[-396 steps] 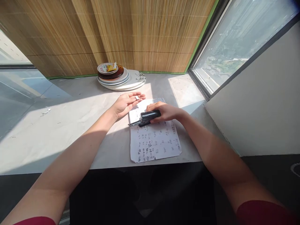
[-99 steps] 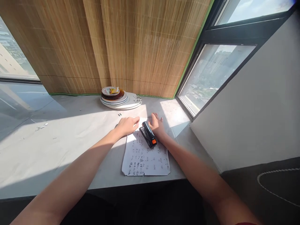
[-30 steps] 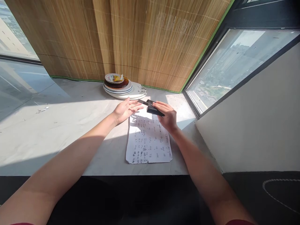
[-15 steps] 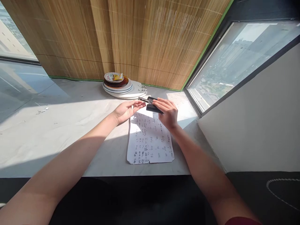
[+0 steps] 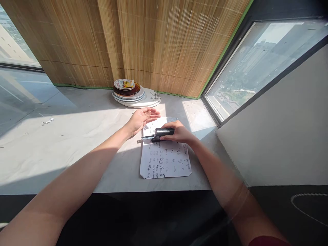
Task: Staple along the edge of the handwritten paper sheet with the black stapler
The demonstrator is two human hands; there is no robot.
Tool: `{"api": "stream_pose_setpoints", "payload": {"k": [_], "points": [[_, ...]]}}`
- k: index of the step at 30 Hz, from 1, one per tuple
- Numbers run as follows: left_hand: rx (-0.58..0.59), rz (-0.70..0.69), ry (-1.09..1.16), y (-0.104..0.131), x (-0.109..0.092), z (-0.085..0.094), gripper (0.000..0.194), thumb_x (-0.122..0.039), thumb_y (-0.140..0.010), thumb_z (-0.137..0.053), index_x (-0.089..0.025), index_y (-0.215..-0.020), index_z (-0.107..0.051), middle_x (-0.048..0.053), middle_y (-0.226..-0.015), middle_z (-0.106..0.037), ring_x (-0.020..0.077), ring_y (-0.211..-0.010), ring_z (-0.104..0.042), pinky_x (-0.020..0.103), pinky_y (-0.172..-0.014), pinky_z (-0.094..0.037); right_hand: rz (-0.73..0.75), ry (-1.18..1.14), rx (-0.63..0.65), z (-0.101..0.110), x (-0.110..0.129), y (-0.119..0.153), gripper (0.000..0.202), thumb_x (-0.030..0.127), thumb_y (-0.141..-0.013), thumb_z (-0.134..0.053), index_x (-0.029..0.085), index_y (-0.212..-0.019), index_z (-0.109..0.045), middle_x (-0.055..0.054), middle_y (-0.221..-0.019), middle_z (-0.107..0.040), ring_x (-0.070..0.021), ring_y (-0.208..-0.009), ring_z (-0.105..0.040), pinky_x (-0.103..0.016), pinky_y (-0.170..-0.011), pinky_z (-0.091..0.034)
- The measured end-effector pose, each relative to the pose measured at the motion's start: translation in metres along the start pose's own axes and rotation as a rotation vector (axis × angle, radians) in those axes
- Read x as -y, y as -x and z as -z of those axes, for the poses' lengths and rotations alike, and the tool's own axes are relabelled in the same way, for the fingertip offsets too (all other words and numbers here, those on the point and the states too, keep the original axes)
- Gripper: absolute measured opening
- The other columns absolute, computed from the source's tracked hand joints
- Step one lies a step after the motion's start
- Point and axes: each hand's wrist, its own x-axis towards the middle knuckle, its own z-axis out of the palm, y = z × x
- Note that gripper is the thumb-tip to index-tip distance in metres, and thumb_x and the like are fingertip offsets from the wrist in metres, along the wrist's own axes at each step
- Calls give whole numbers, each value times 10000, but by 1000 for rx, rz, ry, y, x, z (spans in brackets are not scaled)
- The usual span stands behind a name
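Note:
A black stapler [image 5: 164,132] with a slim metal rail sticking out to the left is gripped in my right hand [image 5: 178,132]. It sits over the upper part of a white sheet of paper [image 5: 169,167] covered in handwriting. My left hand [image 5: 142,119] rests at the sheet's upper left, palm turned toward the stapler, fingers stretched out and holding nothing. By the rail's left end is a small metallic piece [image 5: 139,141]; whether it is joined to the stapler I cannot tell.
A stack of plates [image 5: 129,99] with a small yellow packet [image 5: 128,83] on top stands at the back. Behind it hangs a bamboo blind [image 5: 143,44]. A window [image 5: 256,68] and a white wall [image 5: 287,126] bound the right side. White scraps [image 5: 46,121] lie on the left of the counter.
My right hand has brought the stapler down toward me and turned it, so its rail points left over the paper. My left hand stays near its place, its palm turned more upright.

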Motion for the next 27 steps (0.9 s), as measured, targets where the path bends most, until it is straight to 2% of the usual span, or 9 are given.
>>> {"api": "stream_pose_setpoints", "payload": {"k": [4,7,10,13,15,19,23,27], "points": [[72,44,40,3,2,-4,185,-126,-1030,-619,-136,-1162,-748,166,-1276,-777,264,-1308,-707,455,-1249,-471,101,77,-127,4,3,-1,341,569,-1037,-635,331,-1225,-793,-41,-1302,-752,-271,-1263,-651,-487,-1135,-510],[158,49,25,4,4,-2,244,-191,-1032,-683,-156,-1267,-736,170,-1308,-773,278,-1310,-706,473,-1234,-474,104,113,-186,8,8,0,404,548,-1122,-466,362,-1294,-781,-25,-1489,-669,-292,-1419,-562,-549,-1212,-453],[234,18,-45,5,7,1,449,-342,-974,-825,-161,-1365,-698,185,-1262,-792,304,-1249,-737,495,-1190,-492,129,112,-142,9,9,0,512,573,-1152,-333,387,-1360,-762,10,-1596,-602,-299,-1505,-489,-577,-1261,-393],[257,-19,-116,4,8,2,650,-481,-875,-918,-148,-1385,-690,186,-1147,-820,326,-1186,-761,489,-1148,-511,233,93,-73,7,6,-2,561,594,-1159,-262,414,-1432,-718,35,-1640,-565,-275,-1555,-448,-570,-1296,-339],[262,-30,-145,4,8,1,685,-551,-855,-915,-147,-1365,-703,179,-1107,-825,332,-1166,-765,480,-1125,-525,268,108,-48,6,4,-3,549,579,-1164,-260,426,-1459,-696,44,-1653,-552,-258,-1567,-437,-560,-1303,-326],[257,-31,-184,4,8,-1,698,-623,-851,-887,-153,-1337,-712,153,-1043,-824,318,-1069,-785,457,-1041,-572,228,198,-37,7,6,-4,480,526,-1163,-338,417,-1460,-699,43,-1652,-555,-257,-1562,-435,-551,-1299,-334],[268,-29,-185,5,7,-2,680,-622,-872,-869,-160,-1342,-705,142,-1027,-824,296,-1012,-795,416,-985,-586,183,221,-37,8,9,-3,443,500,-1158,-379,428,-1449,-705,58,-1648,-554,-269,-1552,-436,-571,-1286,-343],[261,-9,-183,8,5,-4,625,-586,-897,-859,-184,-1348,-698,128,-1014,-830,304,-1016,-799,422,-964,-590,192,251,-50,8,11,-2,394,438,-1139,-462,473,-1464,-683,86,-1697,-488,-288,-1541,-448,-593,-1269,-358]]}}
